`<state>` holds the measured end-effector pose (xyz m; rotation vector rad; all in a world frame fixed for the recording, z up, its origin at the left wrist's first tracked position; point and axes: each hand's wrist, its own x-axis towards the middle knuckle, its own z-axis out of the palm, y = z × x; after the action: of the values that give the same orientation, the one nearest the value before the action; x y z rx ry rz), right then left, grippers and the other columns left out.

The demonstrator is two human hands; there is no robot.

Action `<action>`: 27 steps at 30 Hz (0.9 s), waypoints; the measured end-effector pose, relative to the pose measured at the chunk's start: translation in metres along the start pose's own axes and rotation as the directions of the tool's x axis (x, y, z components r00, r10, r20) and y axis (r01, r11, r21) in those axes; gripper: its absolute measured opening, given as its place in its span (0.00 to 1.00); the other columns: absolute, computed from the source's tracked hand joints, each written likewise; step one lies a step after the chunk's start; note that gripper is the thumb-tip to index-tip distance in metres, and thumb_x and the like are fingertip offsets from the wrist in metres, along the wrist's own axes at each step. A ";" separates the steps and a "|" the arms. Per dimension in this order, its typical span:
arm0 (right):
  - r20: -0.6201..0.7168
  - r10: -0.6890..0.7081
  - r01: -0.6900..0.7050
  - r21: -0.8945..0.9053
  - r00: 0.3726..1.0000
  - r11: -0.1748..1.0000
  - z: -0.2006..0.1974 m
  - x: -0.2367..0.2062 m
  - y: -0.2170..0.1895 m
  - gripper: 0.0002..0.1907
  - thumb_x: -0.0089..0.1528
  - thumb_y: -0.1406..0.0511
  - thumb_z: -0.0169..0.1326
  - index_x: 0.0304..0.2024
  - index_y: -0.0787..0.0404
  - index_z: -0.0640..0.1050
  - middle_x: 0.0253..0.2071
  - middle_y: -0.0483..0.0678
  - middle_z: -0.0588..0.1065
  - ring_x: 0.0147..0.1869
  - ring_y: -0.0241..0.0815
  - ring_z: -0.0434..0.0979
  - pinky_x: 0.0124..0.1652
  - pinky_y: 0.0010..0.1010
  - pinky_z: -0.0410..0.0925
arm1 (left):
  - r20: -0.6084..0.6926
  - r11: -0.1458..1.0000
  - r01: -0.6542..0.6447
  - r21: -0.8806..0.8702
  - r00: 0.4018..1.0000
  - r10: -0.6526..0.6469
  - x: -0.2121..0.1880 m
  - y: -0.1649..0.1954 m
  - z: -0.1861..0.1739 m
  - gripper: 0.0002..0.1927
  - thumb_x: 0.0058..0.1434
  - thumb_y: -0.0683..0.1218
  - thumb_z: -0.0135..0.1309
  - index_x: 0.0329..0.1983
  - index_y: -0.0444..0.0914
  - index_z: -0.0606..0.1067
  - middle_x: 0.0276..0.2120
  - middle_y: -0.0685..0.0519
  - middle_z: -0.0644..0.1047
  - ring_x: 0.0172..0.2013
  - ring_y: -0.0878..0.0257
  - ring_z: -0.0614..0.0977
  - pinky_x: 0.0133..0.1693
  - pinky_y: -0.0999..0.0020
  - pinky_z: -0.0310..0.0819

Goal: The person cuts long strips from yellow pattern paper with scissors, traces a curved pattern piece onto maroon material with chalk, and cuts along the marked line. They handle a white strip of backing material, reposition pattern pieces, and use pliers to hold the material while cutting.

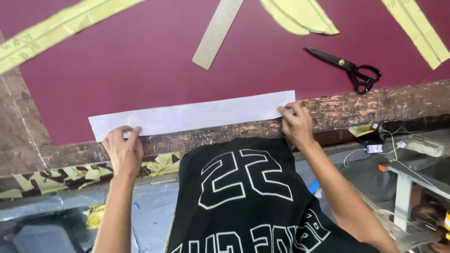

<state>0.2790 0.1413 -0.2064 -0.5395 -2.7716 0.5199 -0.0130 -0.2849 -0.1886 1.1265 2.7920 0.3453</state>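
The left hand pinched the left end of a long white strip; the right hand gripped its right end; the strip lay along the near edge of the maroon table; black scissors lay well apart, far right; yellow pattern pieces lay farther off.

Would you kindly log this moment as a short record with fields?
Left hand: left hand pinches the near-left end of the white paper strip.
Right hand: right hand presses the strip's right end.
Surface: maroon fabric over a worn wooden table edge.
Nearby: black scissors, tan strip, yellow pattern pieces.
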 end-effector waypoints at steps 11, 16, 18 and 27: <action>0.057 0.498 -0.497 0.224 0.866 0.838 -0.012 0.023 -0.004 0.22 0.62 0.65 0.62 0.57 0.65 0.76 0.45 0.53 0.65 0.42 0.51 0.71 0.42 0.41 0.68 | -0.080 0.833 0.511 -0.211 0.841 -0.535 0.002 -0.070 0.003 0.26 0.60 0.41 0.69 0.60 0.32 0.74 0.52 0.36 0.73 0.52 0.44 0.73 0.53 0.49 0.67; 0.115 0.383 -0.396 0.137 0.917 0.908 0.001 0.037 0.002 0.13 0.62 0.69 0.65 0.47 0.64 0.77 0.45 0.54 0.67 0.45 0.52 0.72 0.44 0.41 0.68 | 0.062 0.747 0.577 -0.330 0.803 -0.593 0.022 -0.090 0.011 0.16 0.60 0.43 0.69 0.47 0.33 0.77 0.35 0.46 0.80 0.37 0.54 0.82 0.42 0.58 0.75; 0.131 0.332 -0.347 0.125 0.934 0.929 0.003 0.038 0.009 0.11 0.62 0.70 0.65 0.44 0.64 0.76 0.46 0.55 0.68 0.46 0.52 0.72 0.44 0.41 0.68 | 0.050 0.761 0.565 -0.319 0.812 -0.582 0.023 -0.091 0.012 0.14 0.60 0.43 0.70 0.43 0.33 0.77 0.33 0.47 0.80 0.35 0.56 0.82 0.40 0.60 0.76; 0.193 0.391 -0.432 0.279 0.900 0.858 0.000 0.047 0.020 0.15 0.64 0.68 0.64 0.49 0.65 0.73 0.36 0.51 0.74 0.36 0.41 0.73 0.39 0.33 0.68 | -0.038 0.730 0.544 -0.414 0.791 -0.610 0.026 -0.084 0.017 0.12 0.63 0.40 0.68 0.38 0.33 0.75 0.32 0.48 0.79 0.33 0.62 0.80 0.39 0.65 0.75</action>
<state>0.2431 0.1779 -0.2055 -1.0621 -2.6050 1.1080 -0.0848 -0.3228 -0.2263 0.1092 2.8417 0.8944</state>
